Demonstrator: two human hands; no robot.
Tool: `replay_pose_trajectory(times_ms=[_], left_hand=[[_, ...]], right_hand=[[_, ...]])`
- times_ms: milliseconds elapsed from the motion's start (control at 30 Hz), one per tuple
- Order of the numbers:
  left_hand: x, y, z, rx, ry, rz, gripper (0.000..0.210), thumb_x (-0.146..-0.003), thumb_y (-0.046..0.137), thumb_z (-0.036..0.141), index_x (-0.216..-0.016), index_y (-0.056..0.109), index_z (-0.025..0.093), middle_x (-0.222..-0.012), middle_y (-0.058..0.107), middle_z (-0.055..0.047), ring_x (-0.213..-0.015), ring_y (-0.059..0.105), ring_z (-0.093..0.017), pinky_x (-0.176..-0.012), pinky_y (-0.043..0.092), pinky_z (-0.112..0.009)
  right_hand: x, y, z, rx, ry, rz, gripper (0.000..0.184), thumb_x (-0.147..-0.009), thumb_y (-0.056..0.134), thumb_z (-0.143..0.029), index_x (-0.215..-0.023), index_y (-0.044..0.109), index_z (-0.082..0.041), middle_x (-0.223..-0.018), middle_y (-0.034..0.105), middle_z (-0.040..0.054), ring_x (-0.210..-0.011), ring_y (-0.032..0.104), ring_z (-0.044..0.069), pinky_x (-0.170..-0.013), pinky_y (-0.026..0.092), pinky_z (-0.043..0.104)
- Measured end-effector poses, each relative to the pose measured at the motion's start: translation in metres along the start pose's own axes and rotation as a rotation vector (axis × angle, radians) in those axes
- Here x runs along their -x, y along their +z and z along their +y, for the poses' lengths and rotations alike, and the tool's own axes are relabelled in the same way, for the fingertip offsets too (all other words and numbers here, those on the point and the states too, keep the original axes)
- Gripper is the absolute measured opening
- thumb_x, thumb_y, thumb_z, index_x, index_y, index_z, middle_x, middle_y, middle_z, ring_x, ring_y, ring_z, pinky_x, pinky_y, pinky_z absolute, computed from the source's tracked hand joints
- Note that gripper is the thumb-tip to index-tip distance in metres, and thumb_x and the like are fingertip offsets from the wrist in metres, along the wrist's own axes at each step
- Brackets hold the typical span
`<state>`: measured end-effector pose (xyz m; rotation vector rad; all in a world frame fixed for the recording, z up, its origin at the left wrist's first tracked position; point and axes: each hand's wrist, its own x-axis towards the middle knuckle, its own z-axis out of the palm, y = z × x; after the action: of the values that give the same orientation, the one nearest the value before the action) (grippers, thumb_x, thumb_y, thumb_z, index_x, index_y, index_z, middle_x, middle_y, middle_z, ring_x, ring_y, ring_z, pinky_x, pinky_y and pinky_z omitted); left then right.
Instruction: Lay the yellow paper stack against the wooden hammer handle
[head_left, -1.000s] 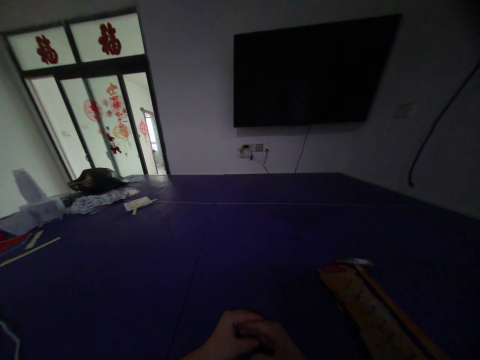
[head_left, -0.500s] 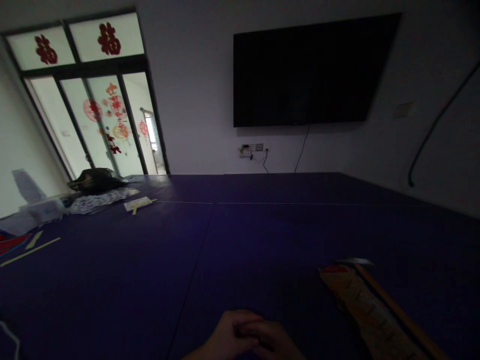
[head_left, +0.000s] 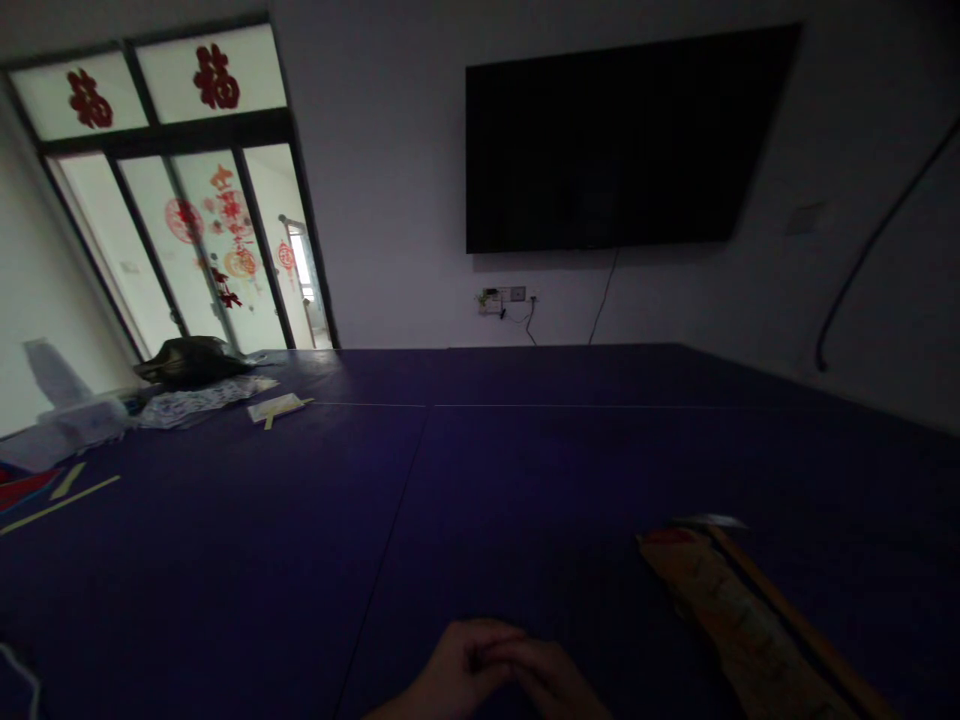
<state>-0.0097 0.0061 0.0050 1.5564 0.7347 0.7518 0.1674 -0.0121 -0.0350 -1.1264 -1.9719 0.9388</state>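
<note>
A dark television point(head_left: 615, 140) hangs above the blue table point(head_left: 300, 540), papers point(head_left: 199, 400) far left.

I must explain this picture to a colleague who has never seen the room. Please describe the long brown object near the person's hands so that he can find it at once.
Start at the big dark blue table below the wall-mounted black television. At its near edge, the left hand and right hand rest together; just to their right lies the long tan strip, running diagonally toward the lower right corner. Unlike the small pale strips far left, it is wide, brownish, red-tipped at its far end.
</note>
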Motion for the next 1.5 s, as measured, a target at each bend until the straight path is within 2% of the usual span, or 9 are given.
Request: replay_pose_trajectory(times_ms=[133,267,400,600,767,1033,1167,1333,1500], left_hand=[[0.001,0.000,-0.005,0.004,0.013,0.042,0.038,-0.069,0.067,0.036,-0.101,0.068,0.016,-0.098,0.068,-0.009,-0.092,0.060,-0.022,-0.085,0.044,-0.033],[0.000,-0.001,-0.008,0.083,0.035,0.042,0.039,-0.068,0.068,0.038,-0.101,0.068,0.016,-0.098,0.068,-0.009,-0.094,0.060,-0.023,-0.086,0.044,-0.034],[-0.001,-0.002,-0.013,0.115,0.019,0.049,0.040,-0.069,0.067,0.037,-0.103,0.067,0.017,-0.104,0.067,-0.009,-0.100,0.059,-0.025,-0.090,0.042,-0.037],[-0.001,-0.001,-0.007,0.067,0.010,0.069,0.038,-0.068,0.067,0.031,-0.104,0.067,0.018,-0.105,0.066,-0.009,-0.100,0.059,-0.025,-0.091,0.042,-0.038],[-0.001,0.000,-0.003,0.057,0.023,0.068,0.036,-0.068,0.066,0.027,-0.103,0.068,0.017,-0.102,0.066,-0.010,-0.098,0.060,-0.024,-0.088,0.044,-0.036],[-0.001,-0.003,-0.016,0.066,-0.001,0.084,0.040,-0.067,0.069,0.027,-0.106,0.066,0.020,-0.108,0.065,-0.010,-0.101,0.059,-0.024,-0.092,0.043,-0.039],[-0.002,-0.001,-0.020,0.136,0.005,0.078,0.042,-0.066,0.070,0.030,-0.107,0.065,0.021,-0.110,0.064,-0.010,-0.102,0.059,-0.024,-0.093,0.042,-0.040],[-0.004,-0.002,-0.028,0.114,0.024,0.083,0.045,-0.068,0.069,0.040,-0.107,0.064,0.019,-0.110,0.064,-0.011,-0.103,0.059,-0.025,-0.094,0.041,-0.041],[-0.006,-0.006,-0.041,0.129,0.060,0.033,0.051,-0.068,0.067,0.049,-0.107,0.064,0.017,-0.108,0.063,-0.014,-0.102,0.059,-0.026,-0.093,0.042,-0.041]], right_hand=[[-0.003,-0.001,-0.014,0.010,-0.043,0.032,0.030,-0.086,0.046,-0.038,-0.100,0.069,-0.025,-0.101,0.071,0.0088,-0.096,0.064,0.025,-0.085,0.050,0.038],[-0.008,-0.004,-0.031,-0.051,-0.137,0.056,0.028,-0.082,0.047,-0.023,-0.099,0.069,-0.022,-0.098,0.072,0.0097,-0.091,0.067,0.022,-0.080,0.052,0.030],[-0.010,-0.010,-0.040,-0.038,-0.082,0.065,0.029,-0.076,0.049,-0.017,-0.093,0.071,-0.024,-0.095,0.073,0.0066,-0.089,0.068,0.022,-0.079,0.051,0.029],[-0.015,-0.016,-0.043,-0.122,0.029,-0.028,0.028,-0.074,0.052,-0.020,-0.091,0.073,-0.024,-0.092,0.074,0.0057,-0.090,0.067,0.024,-0.079,0.050,0.033],[-0.015,-0.013,-0.038,-0.155,0.084,0.023,0.025,-0.071,0.055,-0.021,-0.087,0.074,-0.022,-0.089,0.075,0.0063,-0.085,0.068,0.024,-0.077,0.051,0.033],[-0.014,-0.009,-0.031,-0.297,0.085,0.063,0.023,-0.070,0.060,-0.025,-0.087,0.074,-0.021,-0.090,0.074,0.0079,-0.087,0.068,0.025,-0.079,0.052,0.034],[-0.013,-0.007,-0.025,-0.335,0.138,0.094,0.024,-0.068,0.063,-0.032,-0.086,0.074,-0.019,-0.088,0.074,0.0094,-0.086,0.068,0.026,-0.080,0.052,0.035],[-0.014,-0.009,-0.031,-0.249,0.101,0.054,0.023,-0.073,0.059,-0.031,-0.087,0.074,-0.020,-0.090,0.074,0.0086,-0.087,0.068,0.026,-0.079,0.052,0.034],[-0.016,-0.009,-0.025,-0.240,0.080,0.041,0.025,-0.073,0.056,-0.026,-0.089,0.073,-0.019,-0.091,0.074,0.0091,-0.087,0.068,0.026,-0.080,0.052,0.035]])
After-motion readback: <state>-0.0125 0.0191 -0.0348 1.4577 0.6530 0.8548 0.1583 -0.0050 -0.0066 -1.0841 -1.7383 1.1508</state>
